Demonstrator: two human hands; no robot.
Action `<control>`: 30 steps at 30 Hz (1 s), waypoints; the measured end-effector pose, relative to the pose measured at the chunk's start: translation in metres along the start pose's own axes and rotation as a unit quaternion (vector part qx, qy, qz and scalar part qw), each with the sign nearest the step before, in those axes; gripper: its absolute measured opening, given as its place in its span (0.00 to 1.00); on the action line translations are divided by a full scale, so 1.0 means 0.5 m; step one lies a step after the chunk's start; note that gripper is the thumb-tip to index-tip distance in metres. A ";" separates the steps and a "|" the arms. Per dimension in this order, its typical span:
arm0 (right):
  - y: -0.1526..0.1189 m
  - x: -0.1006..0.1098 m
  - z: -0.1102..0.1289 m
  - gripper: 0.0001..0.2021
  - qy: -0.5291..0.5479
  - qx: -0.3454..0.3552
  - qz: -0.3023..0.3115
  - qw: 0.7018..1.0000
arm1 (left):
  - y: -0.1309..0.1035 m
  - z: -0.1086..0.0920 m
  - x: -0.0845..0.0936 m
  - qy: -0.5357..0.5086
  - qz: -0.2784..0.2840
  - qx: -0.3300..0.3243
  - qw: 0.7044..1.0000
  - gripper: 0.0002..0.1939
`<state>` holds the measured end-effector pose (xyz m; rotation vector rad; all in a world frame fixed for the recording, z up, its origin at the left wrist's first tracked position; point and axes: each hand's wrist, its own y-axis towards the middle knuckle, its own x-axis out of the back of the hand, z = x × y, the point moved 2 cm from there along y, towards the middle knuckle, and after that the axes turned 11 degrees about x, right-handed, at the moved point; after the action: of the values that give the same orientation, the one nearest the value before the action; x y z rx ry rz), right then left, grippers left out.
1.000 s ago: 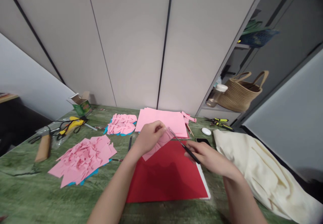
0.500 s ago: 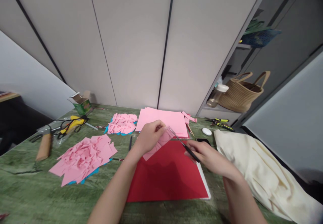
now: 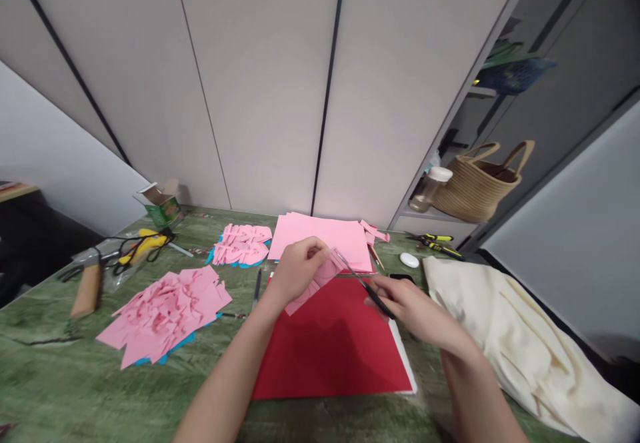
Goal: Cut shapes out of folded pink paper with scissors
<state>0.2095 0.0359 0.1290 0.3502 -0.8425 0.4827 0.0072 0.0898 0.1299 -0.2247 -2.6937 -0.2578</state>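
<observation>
My left hand [image 3: 299, 266] pinches a piece of pink paper [image 3: 300, 303] with lines drawn on it, above a red sheet [image 3: 335, 350]. Black-handled scissors [image 3: 377, 300] are gripped in my right hand [image 3: 407, 303], their blades reaching left to the paper's upper right edge. Behind my hands lies a stack of pink sheets [image 3: 325, 233]. Left of my left forearm is a heap of pink paper scraps [image 3: 165, 313] with some blue underneath. Several cut pink shapes [image 3: 243, 244] rest beyond the heap.
A yellow glue gun [image 3: 144, 246] with a black cord lies at the left, near a small green box [image 3: 164, 208]. On the right are a white round object [image 3: 409, 260], yellow-black pliers [image 3: 437, 243] and a cream cloth [image 3: 510, 336]. A woven basket [image 3: 477, 183] stands on the shelf.
The pink paper has tilted slightly in my left hand, with its lower end a little higher. My right hand and the scissors have shifted very slightly; both grips are unchanged.
</observation>
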 end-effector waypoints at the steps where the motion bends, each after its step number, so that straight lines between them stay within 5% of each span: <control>1: 0.000 0.000 0.001 0.13 0.007 -0.001 0.000 1.000 | 0.000 0.001 0.000 -0.001 -0.002 -0.001 1.000 0.08; 30: 0.004 -0.015 0.014 0.14 0.059 0.013 0.037 0.997 | -0.023 -0.022 -0.004 0.036 0.033 -0.012 0.999 0.08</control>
<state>0.1998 0.0322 0.1280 0.3111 -0.7371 0.5780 0.0109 0.0762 0.1371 -0.3063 -2.6083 -0.2742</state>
